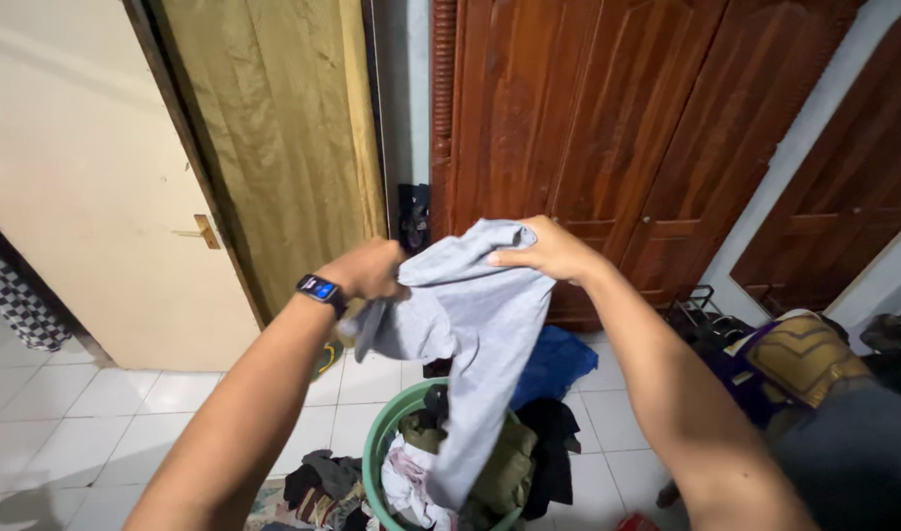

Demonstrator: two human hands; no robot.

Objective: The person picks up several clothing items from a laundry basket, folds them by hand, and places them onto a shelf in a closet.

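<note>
A light grey garment (475,334) hangs from both my hands in the middle of the head view, its lower end trailing into a green laundry basket (376,452). My left hand (370,268), with a dark watch on the wrist, grips the garment's left edge. On the right, my right hand (547,249) clutches its top edge, thumb pressed on the cloth. The basket holds several crumpled clothes in white, olive and black.
A blue cloth (560,362) and a black one (553,442) lie beside the basket. Dark clothes (318,482) sit on the white tiled floor. A cream door (96,177), a brown wooden wardrobe (617,128) and a shoe rack (706,315) stand around.
</note>
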